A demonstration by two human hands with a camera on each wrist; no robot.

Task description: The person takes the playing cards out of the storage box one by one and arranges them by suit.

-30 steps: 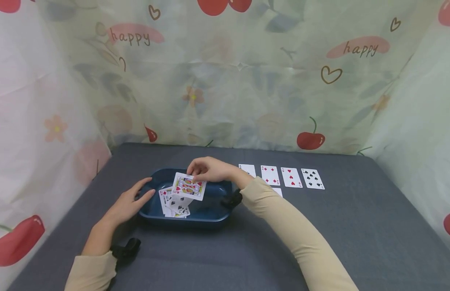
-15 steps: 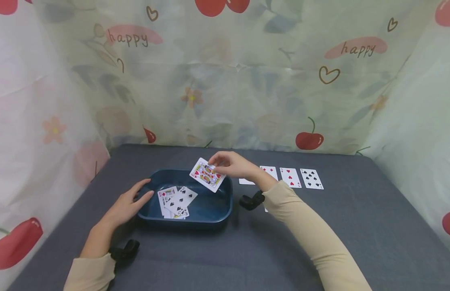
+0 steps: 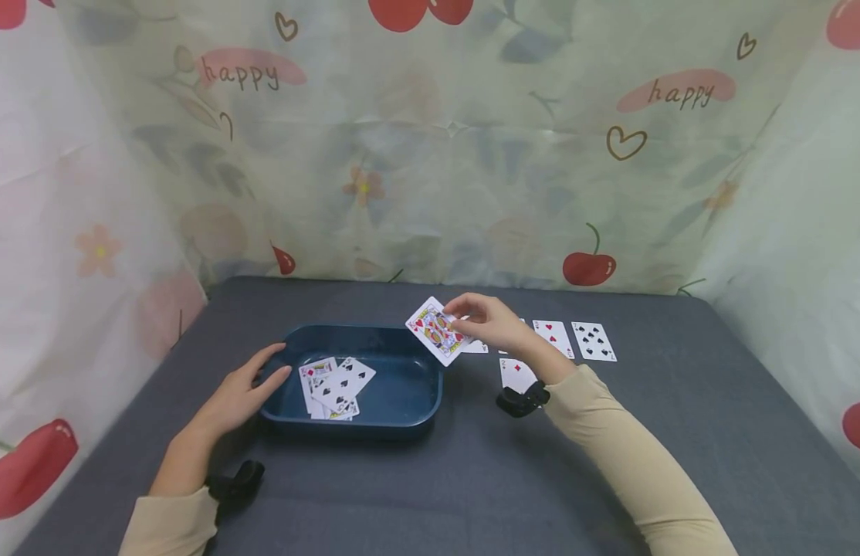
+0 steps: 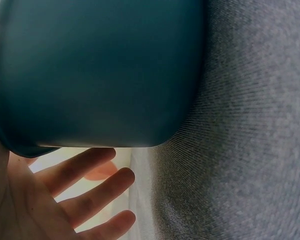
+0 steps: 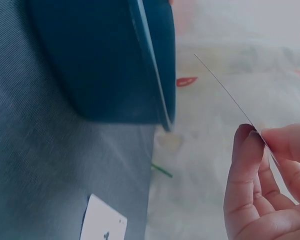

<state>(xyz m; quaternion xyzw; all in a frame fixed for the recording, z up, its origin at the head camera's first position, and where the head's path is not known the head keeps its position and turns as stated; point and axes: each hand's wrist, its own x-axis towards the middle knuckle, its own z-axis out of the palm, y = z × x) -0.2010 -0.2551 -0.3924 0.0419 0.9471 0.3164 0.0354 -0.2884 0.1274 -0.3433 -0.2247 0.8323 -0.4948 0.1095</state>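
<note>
The hearts court card (image 3: 431,330) hangs in the air by the right rim of the blue tray (image 3: 395,386) — face towards the person, long axis slanting from far left to near right. The right hand (image 3: 498,324) pinches its far-right long edge between fingers and thumb; the left hand (image 3: 238,390) — fingers spread — rests at the tray's left end.

Tray (image 3: 398,386): dark blue, rounded corners, upright. Hearts court card (image 3: 433,330): face showing, tilted, pinched in right hand (image 3: 496,323), raised by tray's right rim. Loose cards (image 3: 343,384): face up, overlapping, inside tray's left half.
</note>
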